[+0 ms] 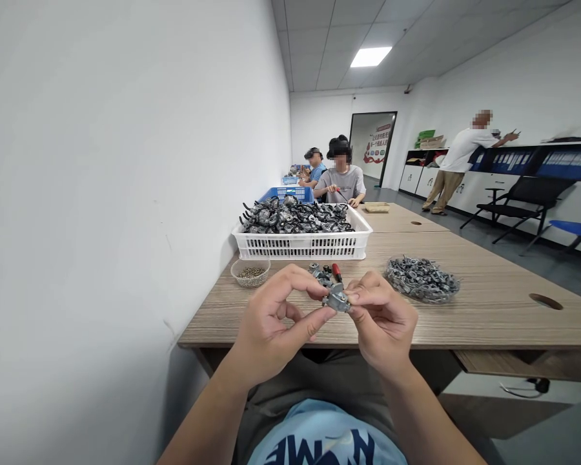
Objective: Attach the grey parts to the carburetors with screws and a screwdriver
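Head view: a long room, with the person seated at the near end of a wood-grain desk that runs beside a white wall.
Co-workers: two people sit farther along the same desk and a third stands at a counter on the right; their hands are well apart from the person's own.
White crate: a slotted plastic crate on the desk, heaped with dark grey metal assemblies.
Clear dish: to the right of the hands, piled with small grey metal pieces.
Small bowl: to the left, near the wall, holding tiny screw-like bits; too small to tell exactly.
Loose parts: a few grey pieces and a red-handled tool lie on the desk just behind the hands.
Left hand: raised above the near desk edge, thumb and forefinger pinched on the left side of the metal part.
Right hand: fingers closed on the part's right side, so it is held between both hands in the air.
Handling: the part looks like cast metal, so likely stiff, dense for its bulk and not fragile; its edges and lugs probably give a surer hold than its smooth faces, which may be slick.
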`<state>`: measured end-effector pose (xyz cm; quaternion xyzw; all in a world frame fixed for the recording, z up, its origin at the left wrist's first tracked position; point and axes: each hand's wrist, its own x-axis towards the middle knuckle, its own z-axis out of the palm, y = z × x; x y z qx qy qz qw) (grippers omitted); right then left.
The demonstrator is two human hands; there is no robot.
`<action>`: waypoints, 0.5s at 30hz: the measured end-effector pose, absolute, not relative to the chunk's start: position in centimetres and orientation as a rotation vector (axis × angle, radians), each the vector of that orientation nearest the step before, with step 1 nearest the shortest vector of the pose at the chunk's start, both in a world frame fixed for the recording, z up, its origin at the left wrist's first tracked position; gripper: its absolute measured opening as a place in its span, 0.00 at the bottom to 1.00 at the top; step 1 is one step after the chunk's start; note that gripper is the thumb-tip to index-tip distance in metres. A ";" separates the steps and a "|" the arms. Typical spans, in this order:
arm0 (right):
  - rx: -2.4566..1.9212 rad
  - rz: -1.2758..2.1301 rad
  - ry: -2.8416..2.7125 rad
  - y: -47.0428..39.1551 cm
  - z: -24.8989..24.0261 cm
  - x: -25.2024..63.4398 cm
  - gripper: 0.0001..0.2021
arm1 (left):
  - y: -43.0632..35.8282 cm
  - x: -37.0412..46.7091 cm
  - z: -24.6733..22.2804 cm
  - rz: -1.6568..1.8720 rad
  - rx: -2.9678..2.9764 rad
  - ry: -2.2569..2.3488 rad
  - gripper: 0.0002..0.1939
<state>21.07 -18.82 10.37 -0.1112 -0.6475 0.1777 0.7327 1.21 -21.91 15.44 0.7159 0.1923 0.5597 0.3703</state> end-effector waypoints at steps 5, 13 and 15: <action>-0.261 0.422 -1.465 -18.7 10.2 21.4 0.11 | -22.0 1.6 14.9 1.441 1.795 0.514 0.08; -0.135 0.887 -1.516 -18.9 10.5 22.5 0.07 | -21.7 1.4 13.6 1.410 1.820 0.562 0.10; -0.142 0.961 -1.493 -18.5 10.0 22.8 0.04 | -21.5 1.4 13.1 1.405 1.833 0.562 0.09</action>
